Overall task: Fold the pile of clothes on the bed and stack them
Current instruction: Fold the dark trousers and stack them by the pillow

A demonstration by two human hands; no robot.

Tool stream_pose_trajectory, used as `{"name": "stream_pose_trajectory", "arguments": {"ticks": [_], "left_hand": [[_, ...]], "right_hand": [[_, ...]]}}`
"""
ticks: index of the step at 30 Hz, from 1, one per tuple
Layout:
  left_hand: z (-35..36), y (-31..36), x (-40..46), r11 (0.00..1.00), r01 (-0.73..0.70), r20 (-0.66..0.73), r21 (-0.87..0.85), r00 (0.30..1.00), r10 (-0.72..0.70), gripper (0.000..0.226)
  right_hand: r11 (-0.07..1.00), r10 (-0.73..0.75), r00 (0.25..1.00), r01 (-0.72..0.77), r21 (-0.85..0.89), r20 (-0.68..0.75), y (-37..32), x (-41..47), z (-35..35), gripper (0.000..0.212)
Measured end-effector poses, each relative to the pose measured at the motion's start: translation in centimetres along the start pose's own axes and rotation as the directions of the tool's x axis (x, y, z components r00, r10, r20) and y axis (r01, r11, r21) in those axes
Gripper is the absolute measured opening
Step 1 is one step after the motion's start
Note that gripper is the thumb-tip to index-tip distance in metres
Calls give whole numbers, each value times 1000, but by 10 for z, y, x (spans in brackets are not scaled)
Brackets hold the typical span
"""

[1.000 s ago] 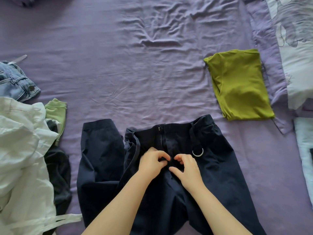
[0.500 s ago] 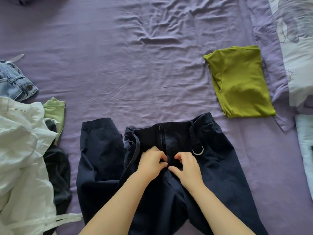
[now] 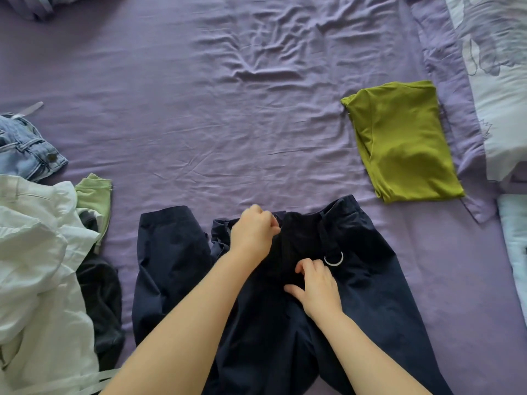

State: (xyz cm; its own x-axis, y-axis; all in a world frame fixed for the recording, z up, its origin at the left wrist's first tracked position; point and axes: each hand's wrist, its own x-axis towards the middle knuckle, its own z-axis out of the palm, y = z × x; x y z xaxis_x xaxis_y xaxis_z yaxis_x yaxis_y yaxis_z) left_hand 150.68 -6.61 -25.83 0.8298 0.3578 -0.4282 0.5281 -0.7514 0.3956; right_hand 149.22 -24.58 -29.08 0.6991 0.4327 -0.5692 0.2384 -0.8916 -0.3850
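A pair of dark navy cotton trousers (image 3: 356,295) lies spread on the creased lilac bed sheet (image 3: 199,109), waistband pointing away from the person and the legs running back toward them, so the long axis runs straight along the line of sight; one leg cuff is doubled up to the left of the waistband. Both hands sit on the trousers' fly, the landmark for everything else here. The left hand (image 3: 253,232) is curled at the top of the fly just below the waistband and seems to pinch something small there, likely the zip pull or button, though the fingertips are hidden. The right hand (image 3: 316,286) is lower on the fly, fingers bent and pressing the cloth down beside a silver ring (image 3: 333,258) hanging from a strap. Beyond and right of the trousers, well apart, rests a folded olive-green top (image 3: 405,143), probably the start of the stack. Left of them is the unfolded heap: a white shirt (image 3: 37,266), a pale green garment (image 3: 94,195) and blue denim jeans (image 3: 25,149). The fastening looks like the step in hand, and the left hand is nearer the waistband for it
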Motion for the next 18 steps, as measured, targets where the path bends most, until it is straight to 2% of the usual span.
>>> {"name": "stream_pose_trajectory", "arguments": {"ticks": [7, 9, 11, 12, 13, 15, 16, 17, 18], "left_hand": [[11, -6, 3, 998, 28, -133, 61, 991, -20, 18], [9, -11, 8, 997, 48, -119, 62, 992, -40, 35], [4, -15, 11, 994, 67, -84, 85, 995, -60, 50], [2, -17, 12, 992, 68, -69, 102, 996, -61, 52], [1, -18, 12, 991, 65, -51, 119, 997, -59, 51], [-2, -20, 11, 989, 50, -17, 143, 999, -48, 44], [-4, -20, 10, 989, 38, -1, 144, 999, -39, 39], [-7, -19, 10, 991, 25, 15, 134, 1000, -27, 34], [-11, -19, 9, 994, 12, 36, 109, 999, -16, 30]], "right_hand": [[1000, -3, 1000, 3, -3, 2, -1, 2, -2, 40], [1000, -7, 999, 8, -19, 32, -3, 3, -6, 38], [999, -33, 999, 32, 41, 34, -8, 7, -17, 31], [992, -61, 998, 60, 108, -1, -13, 10, -25, 25], [979, -109, 989, 124, 160, -99, -20, 13, -34, 19], [955, -252, 893, 292, 55, -373, -33, 26, -51, 17], [941, -316, 835, 337, -35, -451, -39, 35, -59, 23], [931, -359, 824, 350, -103, -438, -44, 44, -67, 32], [926, -378, 853, 350, -143, -359, -47, 53, -75, 41]]}}
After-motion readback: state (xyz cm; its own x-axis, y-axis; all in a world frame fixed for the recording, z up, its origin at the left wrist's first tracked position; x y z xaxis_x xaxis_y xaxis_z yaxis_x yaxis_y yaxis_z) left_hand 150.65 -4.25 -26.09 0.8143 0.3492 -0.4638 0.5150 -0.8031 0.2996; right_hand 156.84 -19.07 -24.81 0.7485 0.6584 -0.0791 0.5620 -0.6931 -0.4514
